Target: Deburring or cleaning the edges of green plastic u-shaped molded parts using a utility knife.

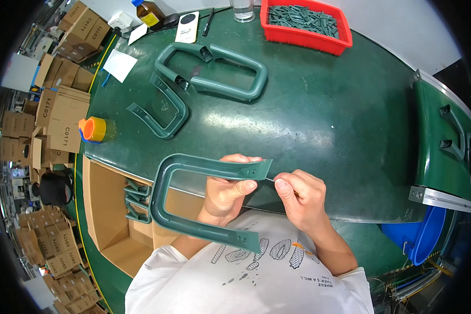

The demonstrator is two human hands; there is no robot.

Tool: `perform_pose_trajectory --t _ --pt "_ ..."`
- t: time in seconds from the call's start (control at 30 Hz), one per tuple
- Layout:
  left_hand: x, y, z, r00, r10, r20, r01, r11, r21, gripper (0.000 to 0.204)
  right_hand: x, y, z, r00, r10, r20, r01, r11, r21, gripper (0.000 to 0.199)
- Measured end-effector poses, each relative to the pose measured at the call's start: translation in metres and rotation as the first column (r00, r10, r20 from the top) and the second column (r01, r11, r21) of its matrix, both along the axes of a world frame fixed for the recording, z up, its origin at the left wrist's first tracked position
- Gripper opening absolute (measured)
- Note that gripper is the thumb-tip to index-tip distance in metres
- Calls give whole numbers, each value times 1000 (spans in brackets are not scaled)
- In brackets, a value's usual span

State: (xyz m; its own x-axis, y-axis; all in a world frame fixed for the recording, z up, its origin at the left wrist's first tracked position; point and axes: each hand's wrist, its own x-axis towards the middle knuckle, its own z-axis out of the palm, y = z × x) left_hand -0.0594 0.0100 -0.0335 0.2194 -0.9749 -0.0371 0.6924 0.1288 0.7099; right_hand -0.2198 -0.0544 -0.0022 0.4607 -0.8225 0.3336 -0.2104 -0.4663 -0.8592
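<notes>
My left hand (pixel 222 198) is closed round one arm of a green U-shaped plastic part (pixel 165 180), its thumb pressed near the end. The part's curved end points left and its other arm hangs over my shirt. In my right hand (pixel 306 201), thumb and fingers pinch a thin tool (pixel 269 180) with a slim dark shaft. Its tip meets the end of the upper arm of the part; most of the tool is hidden in the fingers, so I cannot tell its exact kind.
Similar green U-shaped parts (pixel 172 118) lie on the green table (pixel 309 136). A red bin (pixel 309 43) of small green pieces stands at the back. An open cardboard box (pixel 104 209) with green parts sits at left, near an orange tape roll (pixel 95 129). A blue bin (pixel 424 235) stands at right.
</notes>
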Motion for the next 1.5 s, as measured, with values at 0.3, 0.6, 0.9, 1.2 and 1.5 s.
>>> perform_pose_trajectory --t 0.3,0.6,0.9,1.2,1.5 --pt "-1 3 -5 1000 -2 3 2 1000 -23 44 1 -2 0 998 -19 -53 15 997 -81 16" --pt "-8 9 -5 999 2 -40 -1 1000 28 42 4 -6 -3 988 -144 -61 134 980 -147 17" --pt "-14 12 -2 996 -70 -57 68 997 -40 45 -11 -24 -11 995 -67 76 12 822 569 31" --pt "-9 10 1 992 -118 -54 115 992 -50 45 -13 -5 15 931 141 338 -359 528 770 38" --pt "-5 12 -2 985 -149 -92 141 986 -93 43 -13 -5 17 936 152 317 -347 551 759 38"
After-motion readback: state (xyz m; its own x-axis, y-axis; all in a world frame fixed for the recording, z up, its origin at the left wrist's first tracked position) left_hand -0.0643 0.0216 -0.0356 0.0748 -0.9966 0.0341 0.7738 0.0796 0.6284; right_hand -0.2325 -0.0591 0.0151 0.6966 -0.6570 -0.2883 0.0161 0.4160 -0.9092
